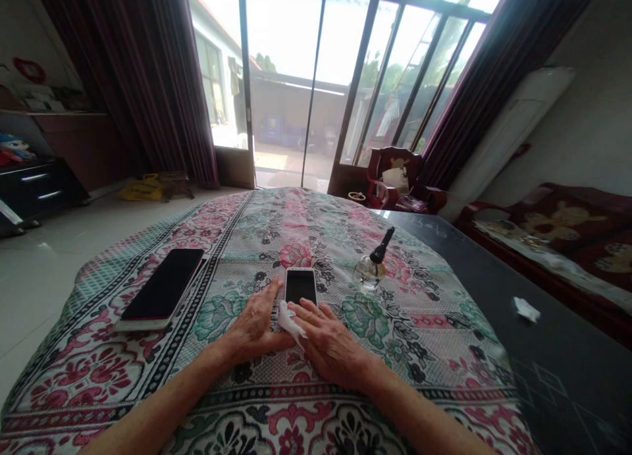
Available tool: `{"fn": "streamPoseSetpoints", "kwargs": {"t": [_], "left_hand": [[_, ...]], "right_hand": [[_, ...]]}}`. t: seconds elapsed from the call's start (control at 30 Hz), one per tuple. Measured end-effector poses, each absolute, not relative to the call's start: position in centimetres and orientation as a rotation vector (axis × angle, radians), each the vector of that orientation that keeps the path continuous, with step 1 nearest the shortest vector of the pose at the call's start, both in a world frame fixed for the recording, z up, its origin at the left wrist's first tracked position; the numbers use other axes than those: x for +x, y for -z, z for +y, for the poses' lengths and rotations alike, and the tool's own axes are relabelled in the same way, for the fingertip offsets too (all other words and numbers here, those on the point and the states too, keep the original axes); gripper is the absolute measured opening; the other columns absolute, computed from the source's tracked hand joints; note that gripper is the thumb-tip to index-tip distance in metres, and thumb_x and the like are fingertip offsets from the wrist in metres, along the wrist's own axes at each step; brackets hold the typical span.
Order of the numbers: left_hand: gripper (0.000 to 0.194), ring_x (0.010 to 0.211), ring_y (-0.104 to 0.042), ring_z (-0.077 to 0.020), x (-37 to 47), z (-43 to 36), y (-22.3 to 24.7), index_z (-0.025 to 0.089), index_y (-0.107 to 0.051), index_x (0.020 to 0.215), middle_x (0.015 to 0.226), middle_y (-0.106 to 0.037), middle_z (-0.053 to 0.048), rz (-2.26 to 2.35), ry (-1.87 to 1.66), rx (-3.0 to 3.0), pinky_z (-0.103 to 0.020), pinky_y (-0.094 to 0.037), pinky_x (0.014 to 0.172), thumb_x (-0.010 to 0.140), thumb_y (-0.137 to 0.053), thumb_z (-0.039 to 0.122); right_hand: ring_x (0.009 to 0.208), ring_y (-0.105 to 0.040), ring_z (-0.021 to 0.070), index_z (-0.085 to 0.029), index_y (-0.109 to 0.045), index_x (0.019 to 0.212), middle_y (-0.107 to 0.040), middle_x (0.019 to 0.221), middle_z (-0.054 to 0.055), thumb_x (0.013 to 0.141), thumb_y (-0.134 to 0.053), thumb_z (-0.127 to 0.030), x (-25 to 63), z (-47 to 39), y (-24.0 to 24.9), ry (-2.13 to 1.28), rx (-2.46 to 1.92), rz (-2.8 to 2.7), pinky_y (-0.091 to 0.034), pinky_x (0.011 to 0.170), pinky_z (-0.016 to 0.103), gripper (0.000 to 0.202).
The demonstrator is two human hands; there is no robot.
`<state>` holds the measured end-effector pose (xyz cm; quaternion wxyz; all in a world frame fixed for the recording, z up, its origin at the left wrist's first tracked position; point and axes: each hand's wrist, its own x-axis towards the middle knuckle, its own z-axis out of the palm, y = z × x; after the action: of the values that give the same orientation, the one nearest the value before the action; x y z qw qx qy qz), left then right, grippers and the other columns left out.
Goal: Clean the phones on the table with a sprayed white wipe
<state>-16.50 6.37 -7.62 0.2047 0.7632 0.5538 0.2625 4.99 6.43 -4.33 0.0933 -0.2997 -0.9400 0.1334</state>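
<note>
At the near middle of the cloth-covered desk [217,392], left hand [253,324] laid low just beside a white-framed phone [301,285], fingers together and pointing forward, thumb stretched out toward the right hand [330,343]. Right hand palm down, fingers slightly spread over the near part of the phone, a crumpled white tissue [291,322] under and beside the fingers; impossible to tell whether pinched or merely pressed. Phone lying face up between the hands, dark screen partly covered. Off to the left, well apart, a larger dark-screened device [164,285] with a pale near edge, lying face up at a slant. To the right, a clear glass bottle [368,274] with a black top [382,245] slanting up rightward. Farther right, on a dark surface [557,369], a crumpled white scrap [526,309]. Beyond the desk, a yellow bag [142,188] on the pale floor [29,270] and a reddish wooden armchair [397,159]. Farthest, dark curtains [128,80] flanking tall glass doors [286,80], with bright daylight outside.
</note>
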Motion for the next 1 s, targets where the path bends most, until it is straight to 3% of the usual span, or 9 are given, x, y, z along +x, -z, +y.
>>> {"fn": "streamPoseSetpoints", "kwargs": {"t": [0.4, 0.67, 1.0], "left_hand": [[0.096, 0.138, -0.021, -0.0344, -16.3, 6.2, 6.9, 0.01, -0.019, 0.143, 0.15, -0.021, -0.021, 1.616, -0.615, 2.12, -0.051, -0.023, 0.112, 0.065, -0.068, 0.036], [0.092, 0.139, -0.021, -0.0317, -16.3, 6.4, 6.8, 0.014, -0.019, 0.144, 0.149, -0.028, -0.018, 1.577, -0.554, 2.155, -0.052, -0.018, 0.113, 0.069, -0.067, 0.037], [0.088, 0.138, -0.024, -0.0311, -16.4, 6.4, 7.4, 0.017, -0.024, 0.143, 0.151, -0.024, -0.016, 1.596, -0.599, 2.209, -0.05, -0.022, 0.112, 0.069, -0.067, 0.042]], "right_hand": [[0.139, -0.019, 0.023, -0.025, -0.027, 0.145, -0.029, 0.151, 0.002, 0.099, -0.023, -0.032, 3.2, 13.1, 5.0, -0.403, -0.976, -2.742, -0.017, 0.111, 0.049, 0.046], [0.138, -0.023, 0.0246, -0.024, -0.03, 0.143, -0.031, 0.15, 0.003, 0.099, -0.024, -0.032, 2.3, 16.3, 5.4, -0.384, -1.058, -2.666, -0.021, 0.11, 0.05, 0.046], [0.139, -0.022, 0.0229, -0.022, -0.03, 0.144, -0.027, 0.151, 0.004, 0.098, -0.024, -0.029, 4.5, 13.3, 5.7, -0.282, -1.143, -2.632, -0.023, 0.111, 0.047, 0.046]]}}
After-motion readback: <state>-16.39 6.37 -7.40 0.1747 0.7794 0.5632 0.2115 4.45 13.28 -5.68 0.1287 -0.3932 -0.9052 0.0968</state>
